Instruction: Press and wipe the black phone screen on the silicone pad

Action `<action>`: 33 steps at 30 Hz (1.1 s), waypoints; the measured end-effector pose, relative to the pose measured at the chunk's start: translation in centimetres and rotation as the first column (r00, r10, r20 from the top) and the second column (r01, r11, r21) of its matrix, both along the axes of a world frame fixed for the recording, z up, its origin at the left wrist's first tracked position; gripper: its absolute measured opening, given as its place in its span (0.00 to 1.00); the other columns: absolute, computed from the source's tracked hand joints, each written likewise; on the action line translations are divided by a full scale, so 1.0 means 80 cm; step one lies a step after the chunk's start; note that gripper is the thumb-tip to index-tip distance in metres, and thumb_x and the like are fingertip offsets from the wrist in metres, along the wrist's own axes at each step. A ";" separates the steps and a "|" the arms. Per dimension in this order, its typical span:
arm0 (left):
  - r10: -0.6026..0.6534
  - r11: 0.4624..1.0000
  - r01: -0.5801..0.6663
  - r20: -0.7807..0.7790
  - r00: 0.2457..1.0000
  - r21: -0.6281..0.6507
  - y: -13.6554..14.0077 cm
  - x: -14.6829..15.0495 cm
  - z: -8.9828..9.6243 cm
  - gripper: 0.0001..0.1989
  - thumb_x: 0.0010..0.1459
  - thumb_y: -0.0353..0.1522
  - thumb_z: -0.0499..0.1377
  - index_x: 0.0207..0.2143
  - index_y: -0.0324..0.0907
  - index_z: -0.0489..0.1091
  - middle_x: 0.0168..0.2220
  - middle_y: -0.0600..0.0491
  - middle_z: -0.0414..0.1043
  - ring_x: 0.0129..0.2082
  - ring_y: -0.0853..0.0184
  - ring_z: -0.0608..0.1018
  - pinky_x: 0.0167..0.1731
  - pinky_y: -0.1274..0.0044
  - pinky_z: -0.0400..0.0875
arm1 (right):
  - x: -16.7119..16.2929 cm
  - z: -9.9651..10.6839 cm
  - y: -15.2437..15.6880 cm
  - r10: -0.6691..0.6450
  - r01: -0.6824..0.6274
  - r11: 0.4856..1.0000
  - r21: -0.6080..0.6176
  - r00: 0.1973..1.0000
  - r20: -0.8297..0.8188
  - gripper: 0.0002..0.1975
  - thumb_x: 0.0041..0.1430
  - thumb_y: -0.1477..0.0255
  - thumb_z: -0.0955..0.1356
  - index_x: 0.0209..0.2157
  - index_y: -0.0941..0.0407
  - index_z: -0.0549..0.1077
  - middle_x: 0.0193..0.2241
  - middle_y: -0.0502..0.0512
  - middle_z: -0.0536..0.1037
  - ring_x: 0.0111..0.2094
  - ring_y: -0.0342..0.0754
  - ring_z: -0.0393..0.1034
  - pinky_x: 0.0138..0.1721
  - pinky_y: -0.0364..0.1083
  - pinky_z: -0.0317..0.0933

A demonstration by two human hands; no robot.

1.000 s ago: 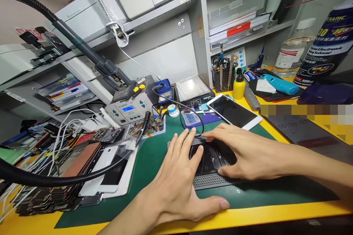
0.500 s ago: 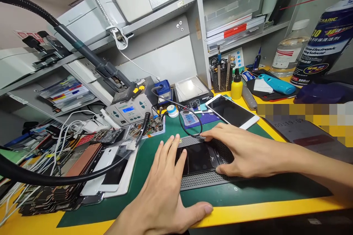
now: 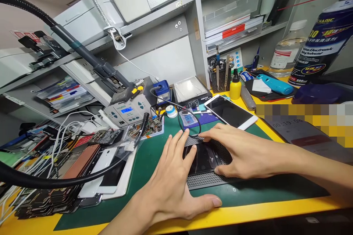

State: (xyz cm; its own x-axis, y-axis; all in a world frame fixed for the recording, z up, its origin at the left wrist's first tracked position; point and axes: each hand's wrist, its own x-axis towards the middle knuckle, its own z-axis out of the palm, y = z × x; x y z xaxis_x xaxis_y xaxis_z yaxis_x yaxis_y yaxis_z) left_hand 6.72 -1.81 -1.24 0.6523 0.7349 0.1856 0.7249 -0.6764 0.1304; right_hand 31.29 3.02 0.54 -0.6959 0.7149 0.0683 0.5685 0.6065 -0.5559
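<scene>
A dark glossy smartphone (image 3: pixel 202 159) lies flat on a grey perforated pad (image 3: pixel 205 180), which rests on the green mat (image 3: pixel 149 158). My right hand (image 3: pixel 242 150) spans the phone's right end, thumb at the near edge and fingers at the far edge. Beneath that palm the phone's end is partly hidden. My left hand (image 3: pixel 173 176) lies over the phone's left part and the pad, fingers stretched and spread, thumb pointing right above the mat's near edge. Pale marks show on the glass near my right thumb.
A black cable loop (image 3: pixel 190 123) hangs just behind the pad. Behind it stand a hot plate (image 3: pixel 190 91) and a soldering station (image 3: pixel 128 112). A white tablet (image 3: pixel 231 111) and yellow bottle (image 3: pixel 235 87) sit back right. Phones (image 3: pixel 107 176) and a black hose (image 3: pixel 68 183) occupy the left.
My left hand has slid right, covering more of the phone's left part and the pad. My right hand keeps its place around the phone's right end. The whole view has shifted slightly.
</scene>
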 end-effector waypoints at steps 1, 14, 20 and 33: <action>-0.005 1.000 0.005 0.000 1.000 0.000 0.000 0.002 0.000 0.52 0.51 0.60 0.61 0.67 0.34 0.54 0.73 0.29 0.39 0.73 0.42 0.42 0.67 0.44 0.45 | 0.000 0.000 0.000 0.003 -0.003 1.000 0.004 1.000 -0.004 0.34 0.51 0.67 0.72 0.60 0.58 0.68 0.49 0.64 0.73 0.50 0.60 0.68 0.50 0.54 0.64; 0.026 0.996 -0.038 -0.140 0.990 -0.084 0.011 -0.017 0.023 0.54 0.53 0.62 0.57 0.68 0.32 0.56 0.73 0.30 0.34 0.73 0.41 0.41 0.66 0.45 0.49 | 0.000 0.004 0.000 -0.021 0.021 0.999 -0.033 1.000 0.016 0.34 0.50 0.65 0.73 0.59 0.59 0.69 0.48 0.64 0.73 0.50 0.60 0.68 0.51 0.55 0.65; -0.022 0.996 0.006 -0.176 0.984 -0.090 0.015 -0.024 0.018 0.54 0.51 0.63 0.58 0.69 0.36 0.56 0.74 0.32 0.34 0.73 0.41 0.40 0.66 0.44 0.48 | 0.001 0.003 0.001 -0.026 0.027 0.998 -0.049 1.000 0.016 0.35 0.50 0.62 0.74 0.59 0.58 0.68 0.49 0.64 0.73 0.50 0.60 0.68 0.51 0.55 0.65; -0.084 0.996 0.081 -0.069 0.994 -0.043 0.006 -0.003 0.004 0.58 0.48 0.64 0.60 0.70 0.37 0.50 0.73 0.29 0.36 0.73 0.39 0.40 0.64 0.40 0.46 | -0.001 0.004 0.001 -0.020 0.020 0.999 -0.046 1.000 -0.004 0.35 0.50 0.63 0.74 0.59 0.59 0.69 0.49 0.64 0.73 0.51 0.60 0.68 0.52 0.55 0.65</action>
State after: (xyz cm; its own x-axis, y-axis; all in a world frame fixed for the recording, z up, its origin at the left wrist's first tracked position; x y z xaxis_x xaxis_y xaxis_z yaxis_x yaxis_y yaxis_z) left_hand 6.47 -1.34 -0.88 0.7214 0.6840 0.1084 0.6753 -0.7295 0.1088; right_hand 31.22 3.12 0.90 -0.6814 0.7309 0.0383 0.5774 0.5689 -0.5855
